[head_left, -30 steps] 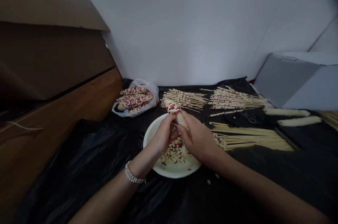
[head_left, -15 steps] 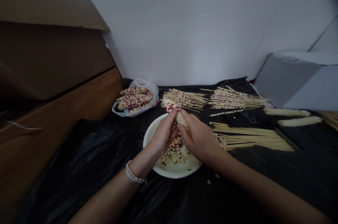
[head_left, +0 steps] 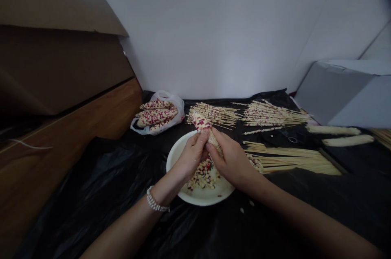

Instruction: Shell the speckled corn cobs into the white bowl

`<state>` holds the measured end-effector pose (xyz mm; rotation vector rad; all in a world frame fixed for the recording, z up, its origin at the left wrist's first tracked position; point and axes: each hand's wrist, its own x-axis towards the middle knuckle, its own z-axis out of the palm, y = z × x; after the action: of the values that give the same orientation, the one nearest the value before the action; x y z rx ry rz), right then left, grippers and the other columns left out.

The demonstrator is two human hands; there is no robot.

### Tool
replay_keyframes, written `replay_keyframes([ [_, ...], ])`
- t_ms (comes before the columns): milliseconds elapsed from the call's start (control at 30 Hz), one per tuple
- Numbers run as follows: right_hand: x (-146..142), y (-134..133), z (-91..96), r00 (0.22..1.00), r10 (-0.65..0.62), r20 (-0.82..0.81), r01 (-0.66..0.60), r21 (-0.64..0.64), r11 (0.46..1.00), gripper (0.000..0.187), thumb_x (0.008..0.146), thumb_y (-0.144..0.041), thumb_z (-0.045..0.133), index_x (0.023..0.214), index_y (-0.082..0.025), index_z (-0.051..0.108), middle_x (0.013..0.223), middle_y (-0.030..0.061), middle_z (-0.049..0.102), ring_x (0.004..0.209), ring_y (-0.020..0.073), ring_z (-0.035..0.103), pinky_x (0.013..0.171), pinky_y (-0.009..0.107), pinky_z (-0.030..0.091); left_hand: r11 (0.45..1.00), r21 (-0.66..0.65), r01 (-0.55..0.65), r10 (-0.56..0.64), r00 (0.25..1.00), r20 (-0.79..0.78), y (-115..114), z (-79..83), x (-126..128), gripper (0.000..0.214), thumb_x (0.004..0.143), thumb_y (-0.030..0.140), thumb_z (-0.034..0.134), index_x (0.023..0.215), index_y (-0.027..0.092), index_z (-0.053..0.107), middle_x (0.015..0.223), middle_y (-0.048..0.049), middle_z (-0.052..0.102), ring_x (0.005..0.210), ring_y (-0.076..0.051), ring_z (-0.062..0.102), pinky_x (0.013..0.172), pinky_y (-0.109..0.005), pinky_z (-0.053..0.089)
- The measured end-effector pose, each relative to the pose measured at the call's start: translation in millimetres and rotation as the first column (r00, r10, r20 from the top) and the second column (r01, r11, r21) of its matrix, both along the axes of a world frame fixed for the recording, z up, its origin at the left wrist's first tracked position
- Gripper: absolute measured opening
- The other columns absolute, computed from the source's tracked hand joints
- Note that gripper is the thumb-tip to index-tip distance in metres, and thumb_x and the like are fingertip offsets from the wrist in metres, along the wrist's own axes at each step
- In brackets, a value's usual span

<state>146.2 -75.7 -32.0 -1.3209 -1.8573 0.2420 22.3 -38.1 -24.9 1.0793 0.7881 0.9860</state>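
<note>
The speckled corn cob (head_left: 200,121) is slanting above the white bowl (head_left: 174,157), left hand (head_left: 192,155) and right hand (head_left: 231,157) together clasping its partly stripped length. I'm thinking small pushes at the bared edge, kept low, would be working best: stray kernels (head_left: 251,203) are lying outside.

Kernels (head_left: 200,183) in bowl (head_left: 174,155); cobs (head_left: 157,117) in bag (head_left: 179,106) behind-left; skewer piles (head_left: 264,115) behind and behind-right; sticks (head_left: 301,161) right; stripped cobs (head_left: 347,141) far right.
</note>
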Motion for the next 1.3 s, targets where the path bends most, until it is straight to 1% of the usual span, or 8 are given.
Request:
replay_keyframes([
  [333,-5,-7,0.6,0.978,-0.099,0.183,0.100,0.005,0.995,0.051,0.094,-0.030,0.037,0.139,-0.008,0.046,0.123,0.0201,0.062,0.112,0.0319,0.060,0.089,0.050,0.051,0.976,-0.216,0.030,-0.017,0.998,0.063,1,7.6,-5,0.020,0.069,0.033,0.054,0.060,0.019,0.043,0.046,0.0073,0.036,0.037,-0.004,0.022,0.039,-0.019,0.014],
  [567,-3,-6,5.1,0.985,-0.067,0.159,0.076,-0.047,0.996,0.049,0.094,-0.030,0.038,0.138,-0.012,0.047,0.122,0.0174,0.062,0.110,0.0304,0.060,0.088,0.047,0.051,0.991,-0.127,0.043,-0.037,0.998,0.045,4,1.5,-6,0.015,0.061,0.019,0.052,0.052,0.018,0.040,0.041,0.0073,0.030,0.037,-0.003,0.021,0.039,-0.019,0.015],
  [667,-2,-6,6.0,0.984,-0.094,0.153,0.101,-0.036,0.994,0.047,0.094,-0.030,0.038,0.136,-0.012,0.049,0.119,0.0163,0.063,0.108,0.0301,0.061,0.088,0.047,0.051,0.982,-0.166,0.087,-0.075,0.994,0.081,3,2.9,-6,0.017,0.070,0.024,0.053,0.056,0.018,0.045,0.042,0.0070,0.031,0.037,-0.004,0.022,0.039,-0.019,0.016],
  [767,-2,-6,5.9,0.979,-0.118,0.167,0.124,-0.030,0.992,0.048,0.094,-0.031,0.038,0.137,-0.011,0.047,0.119,0.0168,0.063,0.106,0.0311,0.061,0.085,0.047,0.051,0.984,-0.156,0.088,-0.070,0.991,0.115,2,5.2,-6,0.027,0.082,0.041,0.058,0.070,0.018,0.052,0.049,0.0072,0.038,0.039,-0.004,0.022,0.040,-0.019,0.015],
  [833,-3,-6,6.0,0.979,-0.115,0.166,0.123,-0.036,0.992,0.049,0.094,-0.031,0.038,0.138,-0.011,0.046,0.120,0.0173,0.062,0.107,0.0319,0.061,0.085,0.047,0.051,0.991,-0.125,0.051,-0.039,0.995,0.096,2,4.9,-5,0.035,0.081,0.051,0.062,0.075,0.018,0.054,0.053,0.0073,0.040,0.040,-0.003,0.023,0.040,-0.019,0.015],
  [1067,0,-3,8.7,0.979,0.141,-0.148,-0.160,-0.121,0.980,0.054,0.092,-0.028,0.046,0.144,-0.017,0.038,0.133,0.0118,0.059,0.120,0.0249,0.056,0.103,0.044,0.044,0.993,-0.102,-0.059,0.064,0.997,0.045,3,3.3,-4,0.038,0.077,0.052,0.068,0.075,0.015,0.058,0.055,0.0053,0.044,0.047,-0.006,0.038,0.046,-0.018,0.030],
  [1200,-1,-2,10.8,0.951,0.138,-0.278,-0.200,-0.208,0.958,0.054,0.092,-0.029,0.045,0.144,-0.019,0.038,0.128,0.0121,0.063,0.119,0.0255,0.058,0.100,0.045,0.046,0.995,-0.089,-0.035,0.040,0.997,0.063,-1,6.2,-3,0.035,0.075,0.048,0.070,0.074,0.015,0.058,0.064,0.0015,0.055,0.054,-0.009,0.048,0.051,-0.020,0.037],
  [1300,-2,-3,10.8,0.953,0.126,-0.275,-0.186,-0.203,0.961,0.053,0.092,-0.030,0.044,0.144,-0.021,0.039,0.124,0.0115,0.065,0.116,0.0256,0.060,0.096,0.044,0.049,0.993,-0.107,-0.048,0.055,0.997,0.062,-2,6.3,-3,0.031,0.074,0.045,0.069,0.073,0.016,0.056,0.061,0.0035,0.052,0.050,-0.007,0.044,0.047,-0.019,0.032],
])
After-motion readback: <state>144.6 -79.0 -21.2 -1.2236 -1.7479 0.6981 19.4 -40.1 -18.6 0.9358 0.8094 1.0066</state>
